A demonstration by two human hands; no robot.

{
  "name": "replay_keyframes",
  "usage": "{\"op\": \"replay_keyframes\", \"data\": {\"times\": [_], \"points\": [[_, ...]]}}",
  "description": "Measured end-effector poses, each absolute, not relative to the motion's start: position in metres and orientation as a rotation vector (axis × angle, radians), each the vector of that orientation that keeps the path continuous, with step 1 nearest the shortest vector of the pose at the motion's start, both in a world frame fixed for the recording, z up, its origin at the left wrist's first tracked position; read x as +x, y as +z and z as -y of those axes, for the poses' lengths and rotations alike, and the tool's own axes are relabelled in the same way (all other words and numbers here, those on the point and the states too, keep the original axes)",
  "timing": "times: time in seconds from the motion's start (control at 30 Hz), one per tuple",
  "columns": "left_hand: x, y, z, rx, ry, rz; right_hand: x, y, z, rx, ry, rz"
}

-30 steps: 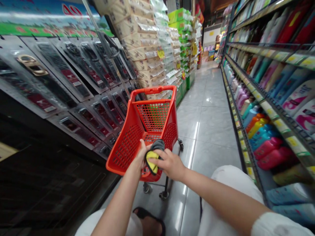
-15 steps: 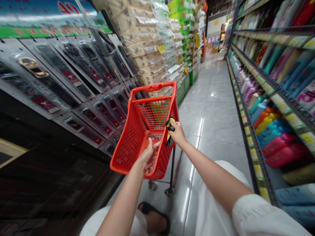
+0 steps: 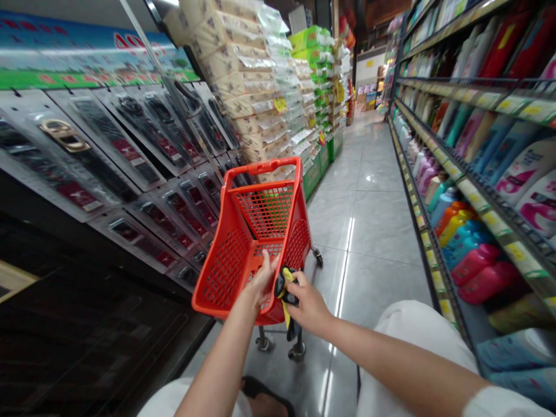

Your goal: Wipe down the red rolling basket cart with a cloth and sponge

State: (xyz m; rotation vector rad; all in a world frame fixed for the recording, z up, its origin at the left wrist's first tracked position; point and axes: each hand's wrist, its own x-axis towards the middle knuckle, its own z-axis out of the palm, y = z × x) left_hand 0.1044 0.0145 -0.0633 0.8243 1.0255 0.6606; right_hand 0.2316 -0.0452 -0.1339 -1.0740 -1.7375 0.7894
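A red plastic shopping cart basket (image 3: 217, 272) with latticed walls stands before me on a wheeled frame. My left hand (image 3: 263, 281) reaches into its near right corner, thumb raised and fingers stretched out along the inner side of the wall. It holds nothing that I can see. On the outer side of that same wall, my right hand (image 3: 306, 304) is closed around a small black-and-yellow object (image 3: 286, 289), with looped black parts at the top and a yellow strip hanging down. Its exact kind is unclear. The basket floor shows through the near opening.
Packaged belts (image 3: 125, 133) hang on a display at the left. Stacked beige packs (image 3: 247, 87) and green packs (image 3: 313, 52) line the aisle beyond. Shelves of bottles (image 3: 478, 260) run along the right. The grey tiled floor (image 3: 369, 214) stretches ahead.
My right hand has come down and nearer along the cart's right wall with the black-and-yellow object. My left hand stays in the basket. The view has shifted slightly, showing another wheel.
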Motion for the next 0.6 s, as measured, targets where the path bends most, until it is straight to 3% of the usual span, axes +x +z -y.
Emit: {"op": "replay_keyframes", "data": {"times": [0.23, 0.43, 0.6], "points": [[0.104, -0.065, -0.017, 0.792, 0.675, -0.919, 0.240, -0.120, -0.009, -1.411, 0.534, 1.694], [0.107, -0.065, -0.019, 0.794, 0.685, -0.996, 0.230, -0.126, 0.033, -1.240, 0.675, 1.820], [0.103, -0.065, -0.020, 0.772, 0.703, -0.947, 0.250, -0.122, 0.048, -1.129, 0.589, 2.046]]}}
